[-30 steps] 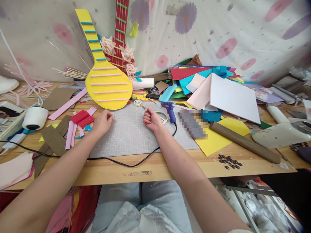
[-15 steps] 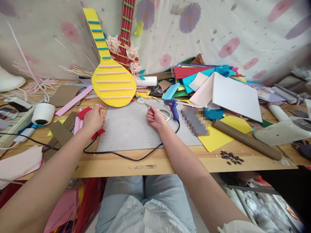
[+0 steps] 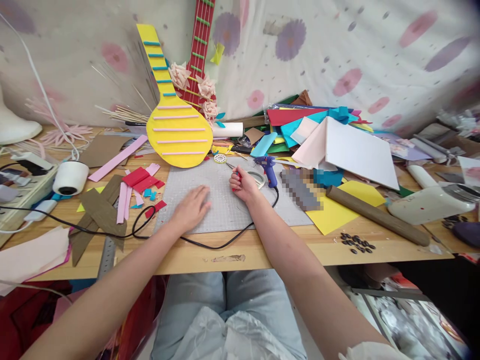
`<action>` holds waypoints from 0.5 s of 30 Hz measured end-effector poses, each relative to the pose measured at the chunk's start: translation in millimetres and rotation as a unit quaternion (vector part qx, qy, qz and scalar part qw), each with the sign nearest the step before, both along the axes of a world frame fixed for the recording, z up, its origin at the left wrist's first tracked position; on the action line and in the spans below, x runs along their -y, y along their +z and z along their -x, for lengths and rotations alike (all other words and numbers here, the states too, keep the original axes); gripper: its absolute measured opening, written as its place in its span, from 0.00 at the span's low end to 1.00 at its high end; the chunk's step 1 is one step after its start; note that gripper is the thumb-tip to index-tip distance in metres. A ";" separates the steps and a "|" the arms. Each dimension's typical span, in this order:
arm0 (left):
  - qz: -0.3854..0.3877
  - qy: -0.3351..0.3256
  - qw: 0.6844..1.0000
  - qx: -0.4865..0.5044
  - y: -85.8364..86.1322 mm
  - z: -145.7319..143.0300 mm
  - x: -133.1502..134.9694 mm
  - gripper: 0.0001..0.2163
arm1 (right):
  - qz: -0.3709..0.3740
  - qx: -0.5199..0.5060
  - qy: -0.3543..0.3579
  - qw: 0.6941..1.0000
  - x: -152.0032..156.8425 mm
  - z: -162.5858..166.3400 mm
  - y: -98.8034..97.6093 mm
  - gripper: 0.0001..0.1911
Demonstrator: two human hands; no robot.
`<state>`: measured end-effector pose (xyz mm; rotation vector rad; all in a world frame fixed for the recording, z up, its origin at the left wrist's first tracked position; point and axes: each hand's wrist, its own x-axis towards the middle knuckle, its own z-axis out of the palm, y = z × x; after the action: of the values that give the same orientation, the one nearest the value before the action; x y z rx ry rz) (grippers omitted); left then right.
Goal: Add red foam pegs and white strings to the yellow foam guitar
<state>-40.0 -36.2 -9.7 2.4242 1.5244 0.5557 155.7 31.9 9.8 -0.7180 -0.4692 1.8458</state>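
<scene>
left hand has moved from red scraps to over the cutting mat, unclenched; right hand clenches apparent red-handled scissors above it, probably light, stiff, best held by the handles.

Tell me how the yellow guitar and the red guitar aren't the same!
The yellow guitar has blue strips across its neck; the red guitar has green strips. The red guitar has pale flowers on it and white strings running lengthwise, while the yellow guitar shows neither. The yellow guitar stands in front and partly hides the red guitar. Both have long necks with strips across them.
</scene>
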 end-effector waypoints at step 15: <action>-0.146 0.200 0.967 -0.053 39.6 -20.8 -17.9 0.33 | 0.002 -0.012 0.007 1.000 -2.1 0.4 -1.2 0.14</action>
<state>-19.1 -18.3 30.0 2.3846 2.1361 0.7852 155.3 34.0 8.7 -0.6961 -0.4566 1.8669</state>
